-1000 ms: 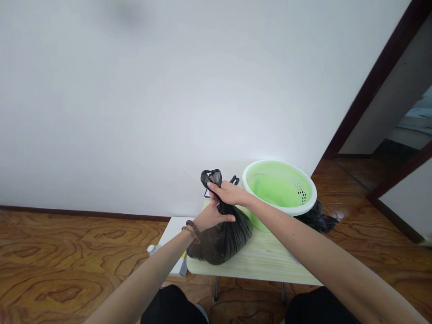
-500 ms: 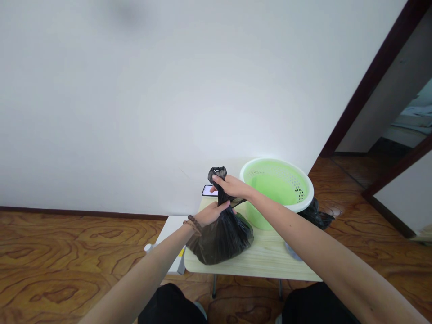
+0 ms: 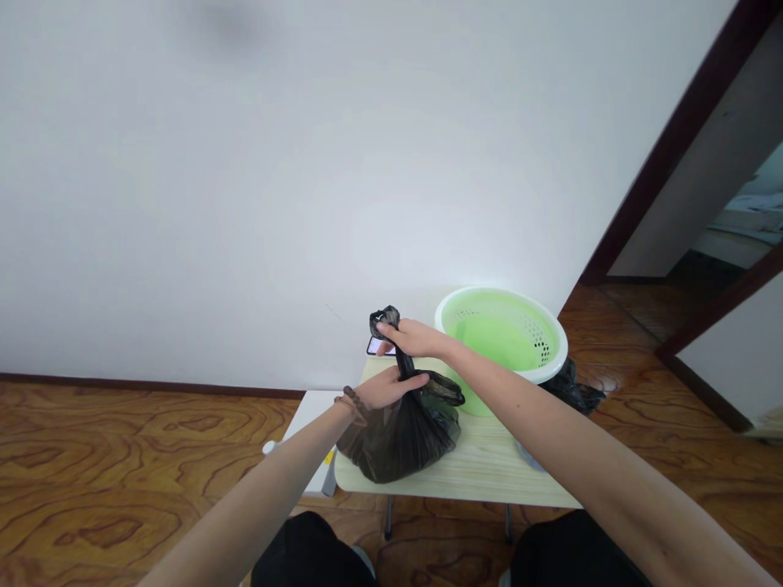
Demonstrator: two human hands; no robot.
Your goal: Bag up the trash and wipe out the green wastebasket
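A filled black plastic bag (image 3: 400,444) rests on the small light-wood table (image 3: 489,473), its top bunched together. My left hand (image 3: 387,388), with a braided band on the wrist, is closed round the neck of the bag, thumb pointing right. Just above it, my right hand (image 3: 411,336) grips one twisted handle of the bag, whose loop sticks up past the fingers. The other handle hangs loose to the right, below my right forearm. What the bag contains is hidden.
A green basket (image 3: 502,330) with a white rim stands on the table to the right. Beside it lies more black plastic (image 3: 572,387). A phone (image 3: 374,346) lies behind my hands, near the white wall. A white box (image 3: 309,416) is left of the table.
My right hand has pulled the handle slightly left. The other handle has come free and now flops to the right. My left thumb has shifted right across the bag's neck.
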